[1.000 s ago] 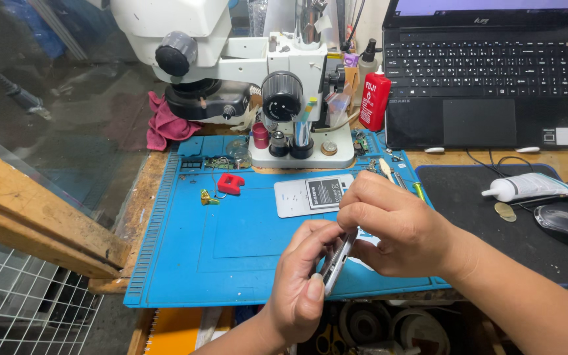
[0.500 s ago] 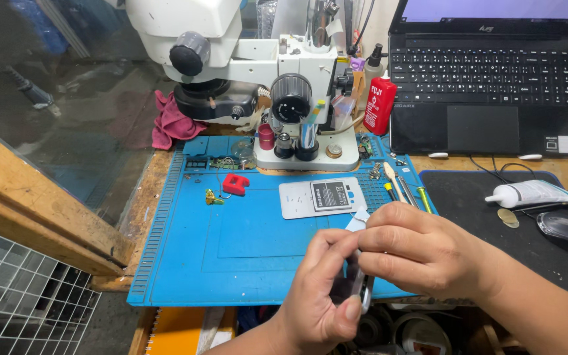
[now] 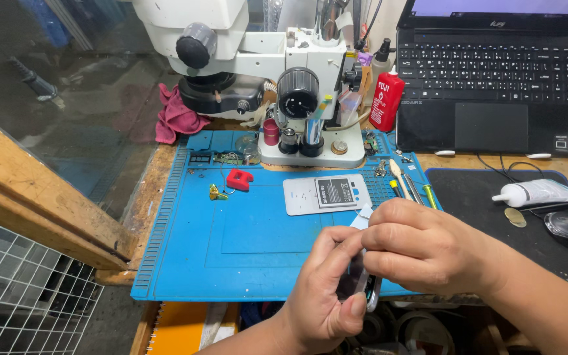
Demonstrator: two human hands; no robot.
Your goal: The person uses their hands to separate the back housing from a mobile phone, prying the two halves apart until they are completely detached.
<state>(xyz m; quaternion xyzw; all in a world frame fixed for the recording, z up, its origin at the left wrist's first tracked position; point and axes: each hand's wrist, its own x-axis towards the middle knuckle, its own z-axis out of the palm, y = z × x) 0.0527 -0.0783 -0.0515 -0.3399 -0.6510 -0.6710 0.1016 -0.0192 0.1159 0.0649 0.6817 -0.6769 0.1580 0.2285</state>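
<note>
A small phone (image 3: 363,286) with a silver edge is held at the near edge of the blue work mat (image 3: 244,250), edge-on to the camera, between both hands. The left hand (image 3: 327,296) is wrapped around it from below, with the thumb pressed along its lower end and the fingers curled closed behind it. The right hand (image 3: 422,246) is closed over its upper part from the right, fingers bent and fingertips set against the edge; a thin pale strip (image 3: 361,217) is seen sticking up just above those fingers, though what holds it cannot be told. On the mat, just beyond the hands, a white back cover (image 3: 304,196) is laid flat with a dark battery (image 3: 335,192) resting on it. To the left of that, a small red block (image 3: 238,179) and a tiny yellow part (image 3: 216,192) are placed near each other. A few slim hand tools (image 3: 405,185) are lined up at the right edge of the mat. Behind the mat a white microscope (image 3: 244,46) is mounted on its base, with a red bottle (image 3: 386,102) just beside it and a pink cloth (image 3: 175,118) to its left. A black laptop (image 3: 494,79) is set at the far right, and a white tube (image 3: 537,194) is laid on the dark pad (image 3: 481,204) in front of it.
</note>
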